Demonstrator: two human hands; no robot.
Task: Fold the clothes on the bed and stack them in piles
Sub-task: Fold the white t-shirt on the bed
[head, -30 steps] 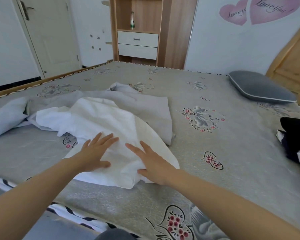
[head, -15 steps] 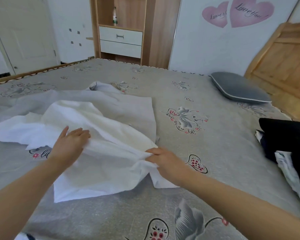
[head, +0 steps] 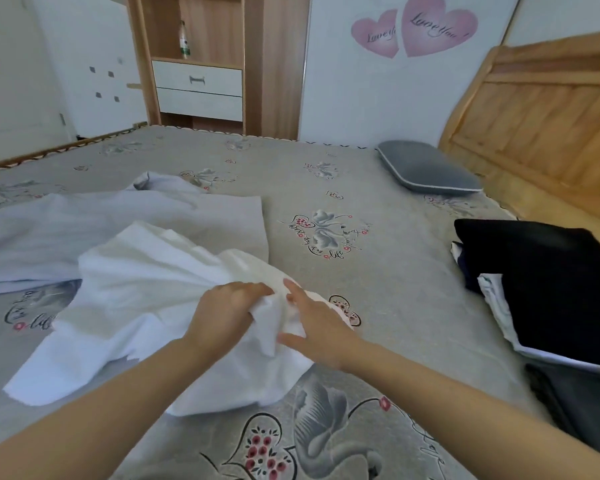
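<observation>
Lying crumpled on the near middle of the bed [head: 378, 271]: 1 white garment [head: 136, 306], bunched toward its right end where both hands meet. Left hand [head: 222, 313]: fingers curled into the gathered white cloth, gripping it. Right hand [head: 321, 327]: thumb and forefinger spread straight, a fold of the same cloth caught between thumb and palm; whether the other fingers close on it cannot be told. The 2 hands sit just beside each other with the bunched cloth between them. Behind and to the left of the white garment, touching it: 1 pale grey garment [head: 118, 226], spread out flat across the bed cover. At the right edge of the bed, well apart from the hands: 1 pile of dark clothes [head: 551, 289], black on top, with a white layer showing underneath. Near the wooden headboard [head: 551, 123]: 1 grey pillow [head: 426, 168]. Bed cover grey, printed with hearts and flowers.
</observation>
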